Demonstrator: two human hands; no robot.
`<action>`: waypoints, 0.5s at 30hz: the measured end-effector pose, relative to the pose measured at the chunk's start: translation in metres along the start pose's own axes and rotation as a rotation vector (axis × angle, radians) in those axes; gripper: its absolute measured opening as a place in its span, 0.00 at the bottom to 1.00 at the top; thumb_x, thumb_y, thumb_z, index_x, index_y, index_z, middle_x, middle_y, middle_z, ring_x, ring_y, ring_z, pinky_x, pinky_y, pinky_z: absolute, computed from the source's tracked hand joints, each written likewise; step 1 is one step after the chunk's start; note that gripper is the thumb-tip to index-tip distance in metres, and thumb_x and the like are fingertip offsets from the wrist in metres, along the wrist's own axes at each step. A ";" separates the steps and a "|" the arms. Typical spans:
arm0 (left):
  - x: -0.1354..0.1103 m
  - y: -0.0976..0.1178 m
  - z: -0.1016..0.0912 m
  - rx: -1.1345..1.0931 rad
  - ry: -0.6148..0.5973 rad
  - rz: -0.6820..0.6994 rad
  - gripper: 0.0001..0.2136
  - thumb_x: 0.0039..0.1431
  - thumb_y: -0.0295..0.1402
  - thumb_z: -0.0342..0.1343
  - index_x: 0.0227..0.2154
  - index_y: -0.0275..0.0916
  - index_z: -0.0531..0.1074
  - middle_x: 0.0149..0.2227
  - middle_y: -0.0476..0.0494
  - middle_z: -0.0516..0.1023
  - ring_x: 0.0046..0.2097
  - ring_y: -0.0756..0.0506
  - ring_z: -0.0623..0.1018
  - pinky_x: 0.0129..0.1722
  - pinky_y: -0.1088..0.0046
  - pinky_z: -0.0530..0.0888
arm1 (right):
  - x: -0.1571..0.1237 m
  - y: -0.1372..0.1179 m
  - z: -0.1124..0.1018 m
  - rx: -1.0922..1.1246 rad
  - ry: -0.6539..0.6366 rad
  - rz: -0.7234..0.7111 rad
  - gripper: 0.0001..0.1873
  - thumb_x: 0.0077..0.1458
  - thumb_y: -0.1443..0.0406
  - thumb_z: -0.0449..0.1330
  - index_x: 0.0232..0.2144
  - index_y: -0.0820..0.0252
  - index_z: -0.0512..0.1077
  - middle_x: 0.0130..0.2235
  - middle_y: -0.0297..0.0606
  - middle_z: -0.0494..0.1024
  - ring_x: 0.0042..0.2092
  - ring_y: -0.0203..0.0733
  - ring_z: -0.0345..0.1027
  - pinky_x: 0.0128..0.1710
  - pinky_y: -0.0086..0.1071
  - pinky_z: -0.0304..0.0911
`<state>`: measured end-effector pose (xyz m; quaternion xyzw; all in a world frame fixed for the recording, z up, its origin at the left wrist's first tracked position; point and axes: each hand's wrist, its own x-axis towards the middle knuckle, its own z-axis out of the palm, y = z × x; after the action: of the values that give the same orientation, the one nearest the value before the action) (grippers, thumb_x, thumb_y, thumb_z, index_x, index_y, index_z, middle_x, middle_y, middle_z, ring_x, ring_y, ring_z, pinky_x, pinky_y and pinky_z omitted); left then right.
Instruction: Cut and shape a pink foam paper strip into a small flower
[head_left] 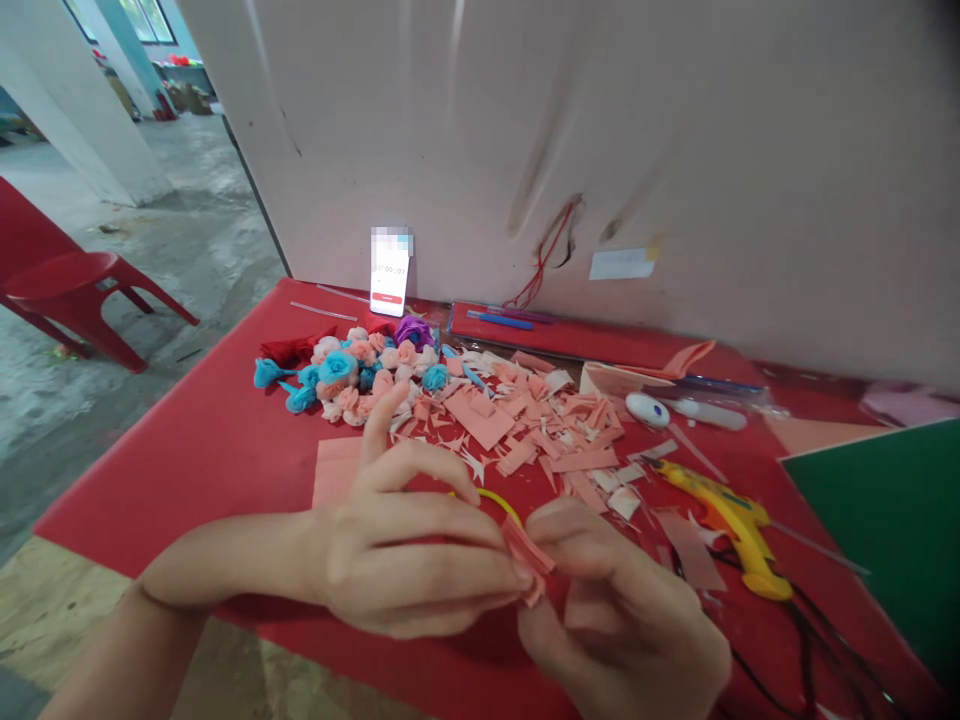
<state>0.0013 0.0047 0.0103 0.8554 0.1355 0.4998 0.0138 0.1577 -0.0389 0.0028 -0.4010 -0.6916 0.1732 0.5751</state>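
The left hand [409, 545] is reaching in from the left over the near edge of the red table [187, 460], its fingers curled and its fingertips pinching one end of a small folded strip of pink crepe paper [529, 560]. The right hand [615, 620] is coming in from the lower right and is gripping the other side of the same strip between thumb and forefinger, so the paper is sitting pinched between both hands, just above the tabletop. A curved yellow handle [499, 500], probably of scissors, is peeking out just behind the fingers; the rest of it is hidden.

Beyond the hands, a heap of pink paper scraps [525, 420] is lying spread across the middle of the table. To its left, a cluster of finished paper roses [352, 370] in pink, blue, red and purple is sitting in a pile. A yellow glue gun [731, 525] is lying to the right of the hands, with dark cords trailing toward the near edge. A white phone [390, 272] is leaning upright against the wall [675, 150] at the far side, and a green sheet [892, 520] is covering the right corner.
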 end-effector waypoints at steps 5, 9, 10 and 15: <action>0.007 -0.002 -0.009 -0.002 -0.134 -0.078 0.05 0.55 0.27 0.53 0.28 0.40 0.74 0.22 0.54 0.76 0.32 0.49 0.72 0.61 0.50 0.53 | 0.001 -0.002 0.002 -0.125 -0.049 -0.058 0.11 0.38 0.78 0.54 0.22 0.58 0.64 0.20 0.31 0.71 0.22 0.33 0.67 0.21 0.25 0.66; 0.006 -0.002 -0.012 0.014 -0.140 -0.071 0.06 0.54 0.26 0.53 0.29 0.42 0.74 0.26 0.55 0.77 0.34 0.49 0.71 0.61 0.50 0.50 | -0.001 -0.002 0.003 -0.114 0.004 -0.032 0.10 0.39 0.77 0.52 0.22 0.57 0.63 0.19 0.30 0.70 0.23 0.33 0.67 0.21 0.24 0.66; 0.007 -0.002 -0.013 0.018 -0.142 -0.068 0.06 0.54 0.26 0.53 0.30 0.42 0.74 0.27 0.55 0.78 0.35 0.49 0.71 0.61 0.50 0.51 | -0.001 -0.002 0.003 -0.103 0.005 -0.024 0.10 0.39 0.77 0.52 0.22 0.57 0.63 0.19 0.30 0.70 0.22 0.33 0.67 0.21 0.24 0.66; 0.010 -0.003 -0.015 0.038 -0.194 -0.046 0.06 0.55 0.26 0.53 0.31 0.41 0.74 0.29 0.56 0.79 0.36 0.50 0.71 0.62 0.55 0.52 | -0.001 0.000 0.001 -0.124 -0.016 -0.015 0.11 0.38 0.77 0.53 0.22 0.57 0.64 0.19 0.30 0.70 0.22 0.33 0.67 0.20 0.25 0.66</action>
<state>-0.0081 0.0081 0.0255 0.8966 0.1625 0.4114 0.0221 0.1566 -0.0393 0.0019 -0.4294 -0.7085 0.1290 0.5449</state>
